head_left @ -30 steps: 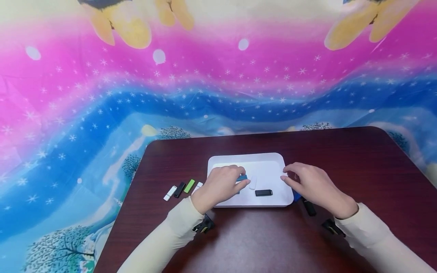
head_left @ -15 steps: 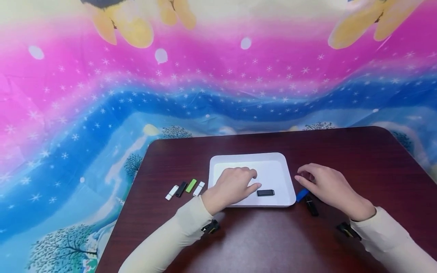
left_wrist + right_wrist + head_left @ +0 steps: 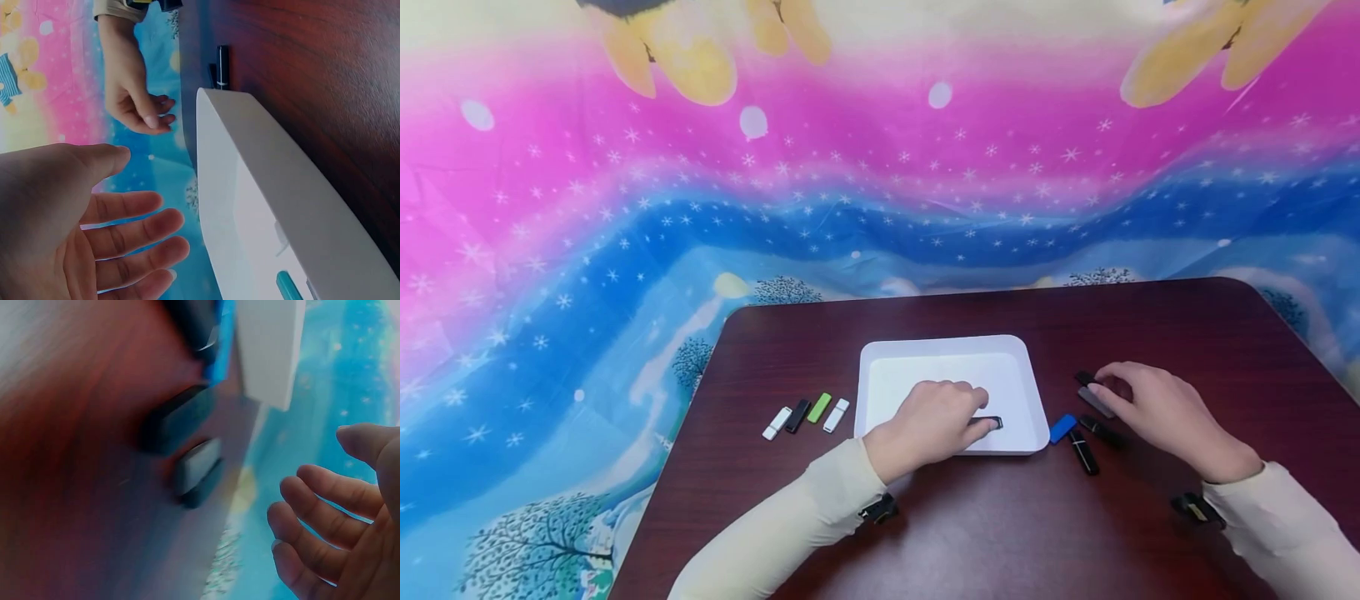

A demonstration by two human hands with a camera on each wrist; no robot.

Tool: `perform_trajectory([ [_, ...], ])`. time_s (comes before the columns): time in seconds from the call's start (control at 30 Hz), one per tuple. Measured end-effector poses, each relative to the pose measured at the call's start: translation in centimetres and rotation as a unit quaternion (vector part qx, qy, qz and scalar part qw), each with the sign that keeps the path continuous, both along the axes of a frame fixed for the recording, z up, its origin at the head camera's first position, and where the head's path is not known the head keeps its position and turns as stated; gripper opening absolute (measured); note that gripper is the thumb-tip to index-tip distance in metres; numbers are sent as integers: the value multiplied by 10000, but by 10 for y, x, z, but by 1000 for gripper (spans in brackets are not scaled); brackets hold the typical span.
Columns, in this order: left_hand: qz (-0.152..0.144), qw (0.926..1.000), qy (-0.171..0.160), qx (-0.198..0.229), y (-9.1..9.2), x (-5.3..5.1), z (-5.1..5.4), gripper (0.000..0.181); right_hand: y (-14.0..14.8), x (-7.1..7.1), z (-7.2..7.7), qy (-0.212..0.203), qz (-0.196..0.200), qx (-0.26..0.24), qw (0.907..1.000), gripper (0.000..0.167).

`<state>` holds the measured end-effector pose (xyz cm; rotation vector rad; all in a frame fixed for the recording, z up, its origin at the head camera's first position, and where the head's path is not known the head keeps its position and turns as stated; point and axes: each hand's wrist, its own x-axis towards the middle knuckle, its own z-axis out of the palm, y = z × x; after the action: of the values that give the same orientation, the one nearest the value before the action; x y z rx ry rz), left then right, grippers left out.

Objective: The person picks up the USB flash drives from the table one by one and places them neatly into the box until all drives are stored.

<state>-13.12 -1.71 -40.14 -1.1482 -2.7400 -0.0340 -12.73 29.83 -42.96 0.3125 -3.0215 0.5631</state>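
My left hand [image 3: 928,421] is over the white tray [image 3: 951,343], its thumb and fingertips close to a black USB stick [image 3: 997,422]. In the left wrist view its fingers are spread with nothing between them, and a teal USB stick [image 3: 287,286] lies in the tray. My right hand [image 3: 1165,412] hovers right of the tray with relaxed fingers, nearest to a grey-and-black USB stick [image 3: 1096,402]. Close by on the table lie a blue USB stick [image 3: 1063,428], a black one [image 3: 1084,452] and another dark one [image 3: 1101,430]. The left hand covers part of the tray's inside.
Left of the tray, a row of USB sticks lies on the dark wooden table [image 3: 820,333]: a white one [image 3: 777,423], a black one [image 3: 799,416], a green one [image 3: 820,407] and another white one [image 3: 837,415]. A printed cloth [image 3: 880,167] hangs behind the table.
My left hand has moved right across the tray, toward the black USB stick. My right hand has moved right, away from the tray's edge, and more USB sticks now show beside it.
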Motion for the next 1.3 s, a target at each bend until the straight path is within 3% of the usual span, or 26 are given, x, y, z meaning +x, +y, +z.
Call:
perform_trajectory([
  [0.4, -390, 9991, -94, -106, 18, 8, -2, 27, 26, -7, -26, -235, -132, 32, 9996, 33],
  [1.3, -659, 9972, -203, -286, 33, 13, -10, 29, 25, -28, -36, -574, -182, 456, 9971, 34],
])
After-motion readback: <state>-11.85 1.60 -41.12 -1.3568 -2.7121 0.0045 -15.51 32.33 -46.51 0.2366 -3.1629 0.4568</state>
